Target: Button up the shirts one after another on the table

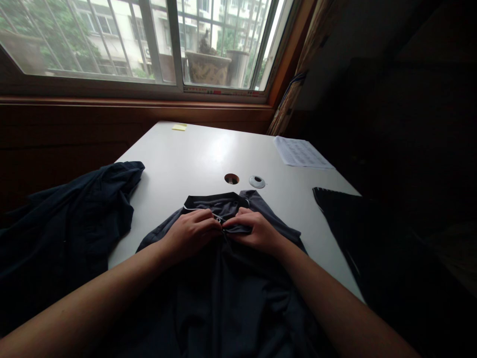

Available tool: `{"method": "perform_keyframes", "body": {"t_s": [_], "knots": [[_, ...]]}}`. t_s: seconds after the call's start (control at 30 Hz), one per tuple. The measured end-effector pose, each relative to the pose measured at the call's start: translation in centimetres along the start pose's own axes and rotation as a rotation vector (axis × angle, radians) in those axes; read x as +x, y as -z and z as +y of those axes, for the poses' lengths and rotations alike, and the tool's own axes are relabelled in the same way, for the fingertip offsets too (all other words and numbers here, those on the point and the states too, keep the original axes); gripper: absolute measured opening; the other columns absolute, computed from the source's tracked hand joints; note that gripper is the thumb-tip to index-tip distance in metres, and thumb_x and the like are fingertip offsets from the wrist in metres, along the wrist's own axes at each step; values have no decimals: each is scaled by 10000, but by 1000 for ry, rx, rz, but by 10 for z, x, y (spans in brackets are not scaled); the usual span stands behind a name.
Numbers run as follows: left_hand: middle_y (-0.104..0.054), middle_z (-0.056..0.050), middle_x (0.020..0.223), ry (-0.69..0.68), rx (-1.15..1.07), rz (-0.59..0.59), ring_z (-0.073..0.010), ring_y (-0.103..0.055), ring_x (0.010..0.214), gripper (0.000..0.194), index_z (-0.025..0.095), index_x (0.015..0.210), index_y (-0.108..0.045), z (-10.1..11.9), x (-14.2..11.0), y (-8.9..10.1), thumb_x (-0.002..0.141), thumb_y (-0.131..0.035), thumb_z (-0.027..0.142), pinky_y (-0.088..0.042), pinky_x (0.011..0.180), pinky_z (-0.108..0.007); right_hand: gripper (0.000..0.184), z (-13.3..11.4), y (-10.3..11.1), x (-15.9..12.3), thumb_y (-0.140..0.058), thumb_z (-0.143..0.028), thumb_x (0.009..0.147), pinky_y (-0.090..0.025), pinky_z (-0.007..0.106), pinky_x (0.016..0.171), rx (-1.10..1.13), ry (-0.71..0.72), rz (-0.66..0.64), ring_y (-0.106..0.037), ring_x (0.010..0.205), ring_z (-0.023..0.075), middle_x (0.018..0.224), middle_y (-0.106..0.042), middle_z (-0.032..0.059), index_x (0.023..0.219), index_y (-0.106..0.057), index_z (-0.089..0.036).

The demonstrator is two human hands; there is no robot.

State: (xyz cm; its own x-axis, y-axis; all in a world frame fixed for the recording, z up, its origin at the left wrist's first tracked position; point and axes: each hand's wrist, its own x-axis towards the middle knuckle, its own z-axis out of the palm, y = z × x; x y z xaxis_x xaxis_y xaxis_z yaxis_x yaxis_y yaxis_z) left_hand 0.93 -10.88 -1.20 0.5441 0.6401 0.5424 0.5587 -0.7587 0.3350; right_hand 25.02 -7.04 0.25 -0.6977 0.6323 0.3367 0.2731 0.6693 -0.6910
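Note:
Dark trousers [234,293] lie over the near part of a white table [201,159], their waistband [212,200] toward the window and edged with thin white piping. My left hand [196,227] is closed on the left side of the front opening, fingers pinching the cloth. From the other side, my right hand [253,228] pinches the facing edge with thumb and fingers. Between the fingertips shows a small pale round fastener [218,219]; whether it is a button or a hook is too small to tell. Both hands nearly touch there.
Dark blue cloth [85,214] drapes over the table's left side, and a black garment [357,228] over the right. Papers [301,151] lie at the back right, a yellow note [179,127] at the back left. Beyond the hands are a cable hole [231,179] and a round cover [257,182].

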Motion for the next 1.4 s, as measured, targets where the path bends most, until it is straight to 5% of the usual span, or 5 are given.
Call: {"method": "perform_keyframes", "body": {"t_s": [0.7,0.9,1.07,1.4], "knots": [[-632,-35,877,-30,51,-1,-161,-598,780,124,194,969,-661,1,1,-2,975,-580,287,-485,711,-267,153,-4,2,0,-755,-151,759,-467,289,741,21,-65,-54,-588,800,175,822,-623,20,901,-724,-198],[-606,-33,841,70,22,33,-138,-585,710,139,177,923,-663,3,1,2,967,-592,288,-466,636,-232,96,-1,8,-2,-748,-235,797,-460,288,738,109,-129,12,-597,782,159,851,-619,15,870,-706,-191],[-606,-36,846,74,3,40,-134,-589,708,132,174,928,-672,3,2,3,961,-601,280,-471,635,-230,87,2,11,-3,-727,-250,816,-466,300,775,174,-164,78,-613,812,169,868,-651,11,867,-682,-195],[-623,-41,865,36,-18,66,-131,-613,734,131,186,981,-682,3,1,3,972,-587,276,-499,645,-221,152,-5,14,-1,-669,-296,894,-457,300,776,132,-140,-4,-599,812,164,873,-630,27,981,-750,-202]]}}
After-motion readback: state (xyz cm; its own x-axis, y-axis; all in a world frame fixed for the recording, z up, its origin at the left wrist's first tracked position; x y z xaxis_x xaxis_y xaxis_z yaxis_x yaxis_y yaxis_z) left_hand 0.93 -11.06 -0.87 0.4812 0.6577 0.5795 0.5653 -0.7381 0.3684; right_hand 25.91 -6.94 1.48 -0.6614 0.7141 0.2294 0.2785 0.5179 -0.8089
